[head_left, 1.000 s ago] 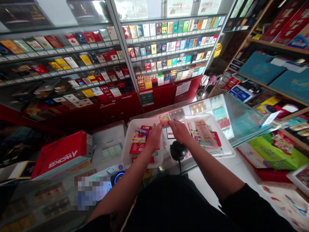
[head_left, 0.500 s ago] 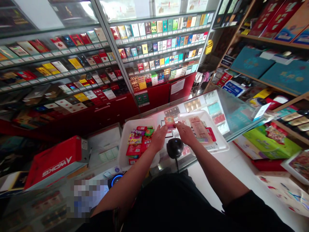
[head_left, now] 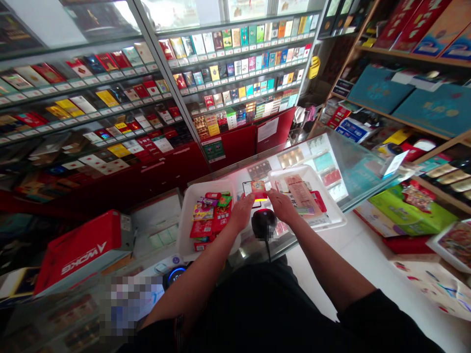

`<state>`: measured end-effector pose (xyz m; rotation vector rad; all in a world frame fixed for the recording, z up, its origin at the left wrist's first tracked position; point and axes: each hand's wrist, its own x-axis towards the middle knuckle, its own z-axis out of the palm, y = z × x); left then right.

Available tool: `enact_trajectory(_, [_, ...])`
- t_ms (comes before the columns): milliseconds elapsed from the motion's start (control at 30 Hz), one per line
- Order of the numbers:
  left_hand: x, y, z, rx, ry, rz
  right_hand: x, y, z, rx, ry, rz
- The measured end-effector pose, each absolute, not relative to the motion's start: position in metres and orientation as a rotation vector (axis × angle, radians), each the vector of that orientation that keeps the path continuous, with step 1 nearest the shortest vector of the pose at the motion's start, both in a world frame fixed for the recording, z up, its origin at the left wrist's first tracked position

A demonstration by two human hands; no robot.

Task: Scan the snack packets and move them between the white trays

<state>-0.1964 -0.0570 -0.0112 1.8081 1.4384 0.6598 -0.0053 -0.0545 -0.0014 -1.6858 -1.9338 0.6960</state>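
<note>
Held out over the glass counter point(head_left: 355, 169), just beyond the black corded scanner point(head_left: 262, 220): a small orange-and-red carton point(head_left: 258, 186), with printing too small to read. Probably light, thin-walled and fairly stiff, likely to dent under a hard squeeze rather than break; perhaps a little slick if coated. Best taken by the opposite short ends, leaving the printed face uncovered. Turned with that broad face up toward the head camera, and with a red side toward the scanner. Longest, as far as can be told, from left to right, spanning the gap from hand to hand, with no marked tip at either end.

Gripped at the left end by the fingertips of the left hand point(head_left: 242, 212), at the right end by those of the right hand point(head_left: 282, 205); thumb placement not clear on either. Partly hidden behind and below: a dark-framed rectangle point(head_left: 246, 187), perhaps a phone.

Further out, beside the left forearm, a white plastic bin point(head_left: 183, 238) of colourful snack-like packets point(head_left: 203, 212); beside the right, a white tray point(head_left: 340, 219) with a pale pink packet point(head_left: 300, 190). Beyond the counter, shelved cigarette packs point(head_left: 227, 37) in rows.
</note>
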Motion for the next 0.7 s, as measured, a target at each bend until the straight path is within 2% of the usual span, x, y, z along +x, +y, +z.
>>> enact_trajectory(367, [-0.194, -0.054, -0.029, 1.974, 1.389, 0.629, 0.000, -0.058, -0.008, -1.689, -1.878, 0.732])
enact_trajectory(700, [-0.188, -0.056, -0.026, 1.951, 1.422, 0.606, 0.004, -0.063, -0.011, -1.739, -1.956, 0.680])
